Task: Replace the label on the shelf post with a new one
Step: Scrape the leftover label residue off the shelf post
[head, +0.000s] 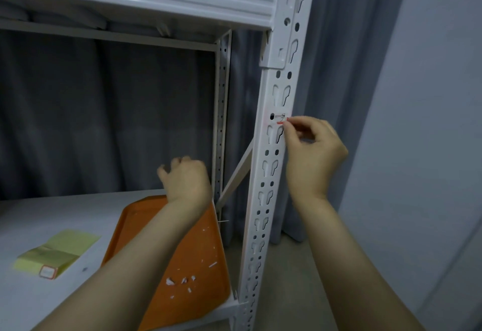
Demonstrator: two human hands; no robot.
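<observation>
Right hand (311, 148) grip pinching red-edged label (280, 118) on shelf post (260, 200). Left hand (186, 180) hovering left of post, fingers curling, blurred; cannot tell its grip state.

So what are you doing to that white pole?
The right hand pinches the torn red-edged paper label stuck on the white slotted metal shelf post, peeling it off. The left hand hovers over the orange plastic tray, which holds white paper scraps. A yellow backing sheet with one red-bordered label lies on the shelf.
</observation>
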